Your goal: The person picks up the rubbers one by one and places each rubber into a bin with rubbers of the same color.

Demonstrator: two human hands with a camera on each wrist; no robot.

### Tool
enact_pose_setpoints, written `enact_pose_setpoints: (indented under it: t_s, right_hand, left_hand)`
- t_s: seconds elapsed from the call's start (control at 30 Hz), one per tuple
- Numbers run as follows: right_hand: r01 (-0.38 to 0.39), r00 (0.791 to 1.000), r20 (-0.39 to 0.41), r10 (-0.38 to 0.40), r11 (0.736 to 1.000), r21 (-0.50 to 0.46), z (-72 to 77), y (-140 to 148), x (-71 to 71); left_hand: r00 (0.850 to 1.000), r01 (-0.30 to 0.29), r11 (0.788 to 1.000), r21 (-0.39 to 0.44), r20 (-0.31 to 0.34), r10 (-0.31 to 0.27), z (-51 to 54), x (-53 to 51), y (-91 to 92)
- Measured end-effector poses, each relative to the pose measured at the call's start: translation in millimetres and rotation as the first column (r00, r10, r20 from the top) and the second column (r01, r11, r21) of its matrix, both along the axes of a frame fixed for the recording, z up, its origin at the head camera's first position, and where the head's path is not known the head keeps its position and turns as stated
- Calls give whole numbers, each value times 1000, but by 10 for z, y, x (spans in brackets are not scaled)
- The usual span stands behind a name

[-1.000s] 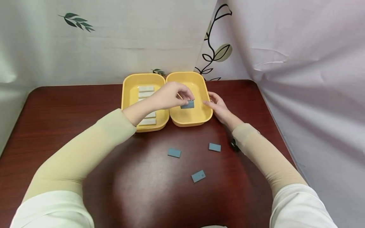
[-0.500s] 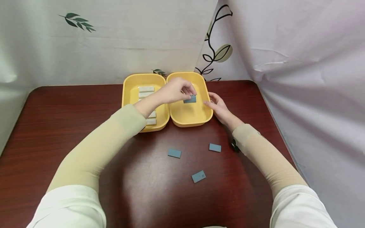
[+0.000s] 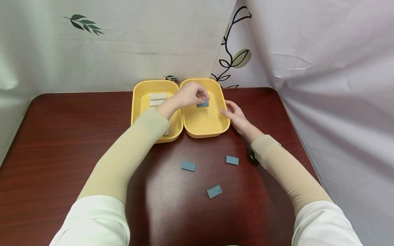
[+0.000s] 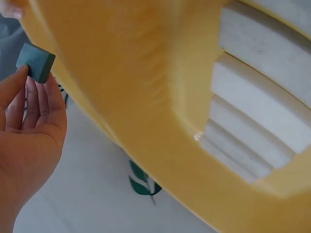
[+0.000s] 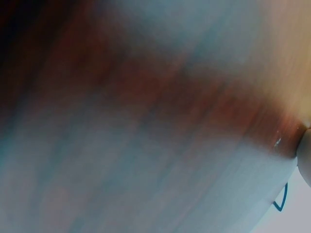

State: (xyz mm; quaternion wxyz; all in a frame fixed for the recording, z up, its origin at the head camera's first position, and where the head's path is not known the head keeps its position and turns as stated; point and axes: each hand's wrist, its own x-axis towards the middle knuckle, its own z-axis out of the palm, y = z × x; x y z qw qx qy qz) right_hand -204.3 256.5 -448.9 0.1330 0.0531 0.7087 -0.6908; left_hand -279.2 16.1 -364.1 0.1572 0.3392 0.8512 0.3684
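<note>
Between thumb and fingertips, my left hand (image 3: 190, 94) pinches a small blue-grey rectangular tile (image 3: 202, 103) above the right yellow container (image 3: 205, 134). The left wrist view shows the tile (image 4: 36, 62) tilted, one corner toward the thumb. My right hand (image 3: 236, 114) holds that container's right side, thumb over the rim and fingers outside the wall. Against it on the left stands another yellow container (image 3: 135, 106) with a column of white blocks (image 3: 158, 96), partly hidden by my left forearm. In the right wrist view, only a bit of the hand (image 5: 305, 158) shows at the edge.
Three more blue-grey tiles lie apart on the dark red table (image 3: 77, 136): a left tile (image 3: 188, 166), a right tile (image 3: 232, 160) and a nearer tile (image 3: 214, 191). A pale curtain (image 3: 138, 44) hangs behind the containers and along the right side.
My left hand has moved away from me over the right container with the tile in its pinch, then slightly left. Its forearm has swung right. The right hand has stayed on the rim.
</note>
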Motion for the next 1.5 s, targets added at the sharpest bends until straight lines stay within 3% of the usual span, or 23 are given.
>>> enact_pose_setpoints:
  t_s: [0.4, 0.8, 1.03, 1.5]
  right_hand:
    - [3, 1000, 0, -3, 1000, -6, 19, -1, 13]
    - [5, 1000, -12, -5, 1000, -21, 8, 1, -4]
    - [5, 1000, -21, -5, 1000, -25, -7, -5, 5]
    - [1, 1000, -19, -2, 999, -51, -12, 6, 0]
  left_hand:
    - [1000, 1, 992, -128, -25, -4, -167, -162, 107]
    - [1000, -26, 977, -210, -18, 23, -225, -184, 102]
    - [999, -19, 965, -261, -40, 9, -270, -204, 131]
    - [997, -48, 951, -306, -66, 29, -310, -185, 156]
